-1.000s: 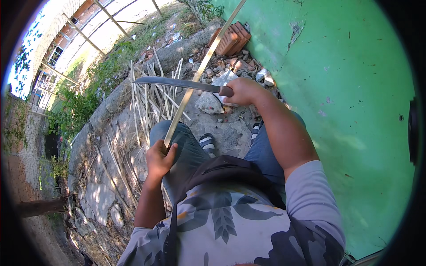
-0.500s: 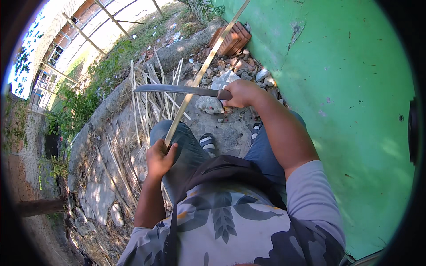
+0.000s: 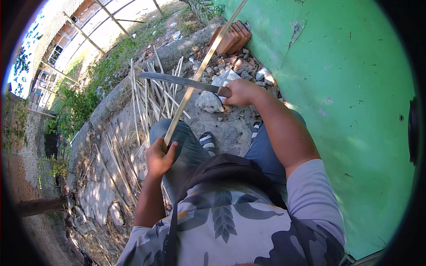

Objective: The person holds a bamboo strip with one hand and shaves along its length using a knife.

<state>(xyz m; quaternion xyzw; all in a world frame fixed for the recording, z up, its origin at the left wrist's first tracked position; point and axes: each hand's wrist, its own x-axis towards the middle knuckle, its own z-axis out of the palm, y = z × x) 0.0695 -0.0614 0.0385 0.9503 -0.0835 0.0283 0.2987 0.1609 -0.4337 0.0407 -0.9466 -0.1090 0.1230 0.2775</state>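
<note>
My left hand [image 3: 160, 158] is closed round the near end of a long, pale bamboo strip [image 3: 206, 60], just beside my left knee. From there the strip slants up and away to the right, past the top edge of the picture. In my right hand [image 3: 241, 92] is the brown handle of a machete [image 3: 177, 80]. Its dark, slightly curved blade points left and crosses the strip around its middle, the tip over a heap of split strips. Whether the edge bites into the strip cannot be made out.
Thin split strips [image 3: 148, 95] lie heaped ahead on the left, with more strips [image 3: 119, 170] beside my left leg. Rubble [image 3: 208, 103] and stacked red tiles [image 3: 233, 39] lie ahead. A green wall [image 3: 350, 111] runs along my right; a low stone kerb [image 3: 106, 108] curves along the left.
The machete has tilted, its tip rising a little while my right hand stays almost in place. My left hand and the bamboo strip have hardly moved.
</note>
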